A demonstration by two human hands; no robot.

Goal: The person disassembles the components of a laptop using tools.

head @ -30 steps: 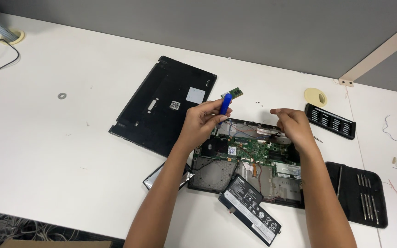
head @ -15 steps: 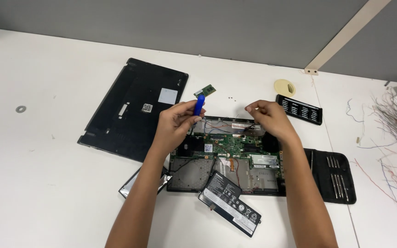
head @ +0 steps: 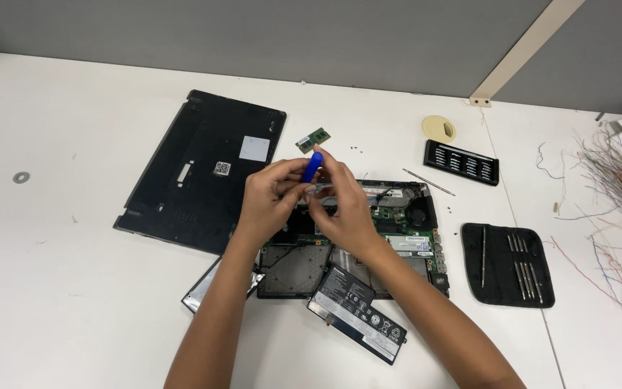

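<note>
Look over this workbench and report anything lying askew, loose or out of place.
The black battery pack lies skewed, overlapping the front edge of the opened laptop. A green memory module lies loose on the table, and tangled wires sprawl at the right edge.

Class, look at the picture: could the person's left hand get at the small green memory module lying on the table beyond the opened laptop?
Probably yes: the memory module lies bare just beyond the left hand, though that hand holds a blue tool.
</note>
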